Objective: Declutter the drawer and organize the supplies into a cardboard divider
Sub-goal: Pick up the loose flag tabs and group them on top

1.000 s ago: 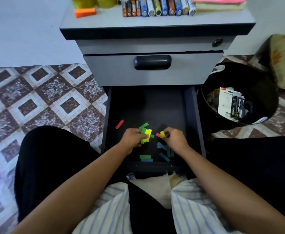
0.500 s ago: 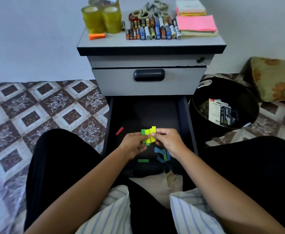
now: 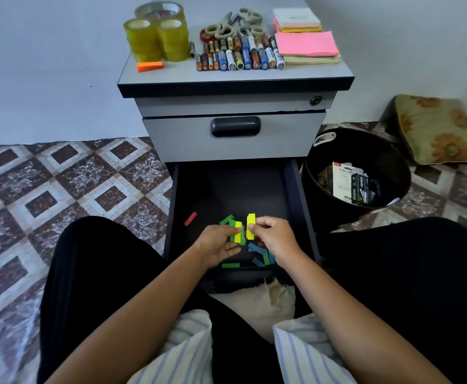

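The bottom drawer (image 3: 291, 189) of a grey cabinet stands pulled open, dark inside. My left hand (image 3: 217, 246) holds a small bunch of green and yellow sticky tabs (image 3: 236, 231) over its near part. My right hand (image 3: 272, 236) pinches yellow tabs (image 3: 250, 225) just to the right of that bunch. Loose blue and green tabs (image 3: 260, 254) lie on the drawer floor under my right hand. A green tab (image 3: 231, 265) lies near the front, and a red tab (image 3: 190, 218) lies apart at the left.
On the cabinet top (image 3: 235, 76) stand tape rolls (image 3: 156, 37), an orange tab stack (image 3: 149, 66), several batteries (image 3: 240, 55), scissors (image 3: 235, 26) and sticky-note pads (image 3: 305, 42). A black bin (image 3: 356, 173) with staple packaging stands right of the drawer, a cushion (image 3: 442, 128) behind it.
Both hands rose from the drawer floor with the tabs. The yellow tabs in my right hand now sit slightly apart from the left hand's bunch. The camera tilted up.
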`<state>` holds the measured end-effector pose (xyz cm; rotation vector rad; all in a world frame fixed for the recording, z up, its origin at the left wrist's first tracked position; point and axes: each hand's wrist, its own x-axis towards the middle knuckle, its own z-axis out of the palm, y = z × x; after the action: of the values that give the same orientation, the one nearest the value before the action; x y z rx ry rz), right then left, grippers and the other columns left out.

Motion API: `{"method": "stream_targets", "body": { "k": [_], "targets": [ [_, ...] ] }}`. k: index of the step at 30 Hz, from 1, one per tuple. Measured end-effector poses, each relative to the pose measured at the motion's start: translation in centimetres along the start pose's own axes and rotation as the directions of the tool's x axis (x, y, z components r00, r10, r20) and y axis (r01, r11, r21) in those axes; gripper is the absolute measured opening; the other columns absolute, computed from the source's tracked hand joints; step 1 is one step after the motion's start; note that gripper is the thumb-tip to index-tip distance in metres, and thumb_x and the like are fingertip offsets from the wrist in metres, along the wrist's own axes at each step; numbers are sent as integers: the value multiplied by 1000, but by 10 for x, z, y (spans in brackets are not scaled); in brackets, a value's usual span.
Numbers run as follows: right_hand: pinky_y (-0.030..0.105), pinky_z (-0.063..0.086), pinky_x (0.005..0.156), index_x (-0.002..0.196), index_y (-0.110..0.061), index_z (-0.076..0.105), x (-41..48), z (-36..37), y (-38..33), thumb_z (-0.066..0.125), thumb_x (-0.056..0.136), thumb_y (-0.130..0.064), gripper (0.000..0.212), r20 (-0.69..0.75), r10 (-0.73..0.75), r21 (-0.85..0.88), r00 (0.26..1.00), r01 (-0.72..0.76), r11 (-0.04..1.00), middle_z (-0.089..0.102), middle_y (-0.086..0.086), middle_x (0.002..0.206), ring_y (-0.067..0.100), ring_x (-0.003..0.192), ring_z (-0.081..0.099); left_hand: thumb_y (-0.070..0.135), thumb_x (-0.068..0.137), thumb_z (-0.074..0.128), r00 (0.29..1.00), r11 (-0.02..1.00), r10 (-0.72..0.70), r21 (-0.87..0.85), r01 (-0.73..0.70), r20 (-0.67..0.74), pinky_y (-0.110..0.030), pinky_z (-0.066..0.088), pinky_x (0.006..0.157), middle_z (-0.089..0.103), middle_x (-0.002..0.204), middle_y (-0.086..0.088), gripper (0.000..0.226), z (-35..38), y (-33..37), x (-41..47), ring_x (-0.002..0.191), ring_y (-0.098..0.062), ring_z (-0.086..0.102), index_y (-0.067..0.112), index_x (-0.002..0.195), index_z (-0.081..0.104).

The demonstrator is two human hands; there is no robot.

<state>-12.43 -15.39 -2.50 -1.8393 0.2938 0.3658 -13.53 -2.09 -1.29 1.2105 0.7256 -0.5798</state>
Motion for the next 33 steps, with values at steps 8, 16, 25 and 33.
{"method": "stream_targets", "body": {
  "k": [8,16,25,33],
  "targets": [
    [18,47,67,109,-6,69,-6,7,0,65,87,-12,23,29,-49,-45,998,51,998,67,1,85,7,72,59,2,95,40,998,997,5,-73,-1,61,-37,46,85,61,82,-9,20,5,-2,-1,76,-20,61,5,89,58],
    [17,44,62,95,-10,70,-9,14,2,67,85,-14,11,-14,-114,-207,993,108,972,58,-8,73,10,73,56,2,95,35,996,997,11,-73,-5,84,-40,46,95,65,102,-14,24,3,-6,3,87,-23,64,0,105,58],
    [9,42,57,100,-7,67,-1,9,-1,69,84,-10,17,29,-20,60,999,18,998,59,-7,76,3,71,55,2,98,36,995,998,56,-12,-55,86,-39,47,88,64,84,-5,24,5,-7,9,84,-21,62,8,99,59],
    [16,45,57,102,-14,65,1,7,-3,69,84,-12,19,61,0,99,998,-6,995,64,0,89,8,77,60,10,97,33,975,999,16,-42,-6,224,-36,48,84,72,80,-2,32,1,-6,7,82,-18,66,10,95,65]
  ]
}}
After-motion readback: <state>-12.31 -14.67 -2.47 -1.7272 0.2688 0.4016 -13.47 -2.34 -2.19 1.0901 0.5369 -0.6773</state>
